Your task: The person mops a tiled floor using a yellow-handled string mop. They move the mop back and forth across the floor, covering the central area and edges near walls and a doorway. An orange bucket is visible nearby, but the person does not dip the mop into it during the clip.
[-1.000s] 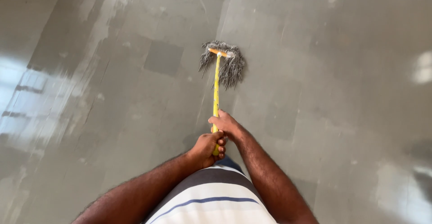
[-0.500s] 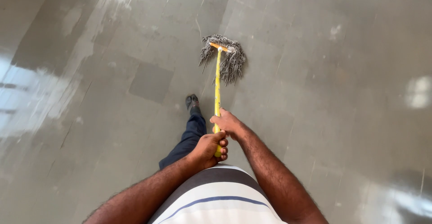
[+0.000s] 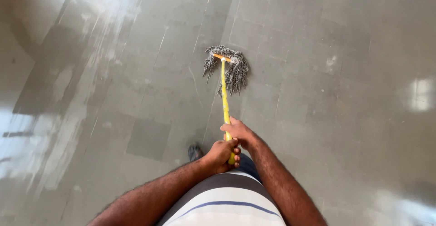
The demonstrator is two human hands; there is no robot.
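A mop with a yellow handle [image 3: 224,100] and a grey string head [image 3: 229,69] rests on the grey tiled floor [image 3: 318,117] ahead of me. My right hand [image 3: 238,133] grips the handle higher along the stick. My left hand [image 3: 221,155] is closed around the handle's near end, just below the right hand and close to my striped shirt [image 3: 227,203]. The mop head lies spread flat on the tiles.
The floor is wet and shiny, with bright window glare at the left [image 3: 18,130] and right [image 3: 420,94]. My dark shoe [image 3: 195,152] shows just left of my left hand.
The mop head has shifted slightly left and nearer on the floor. My foot has drawn back, so less of the leg shows. Both hands keep their grip.
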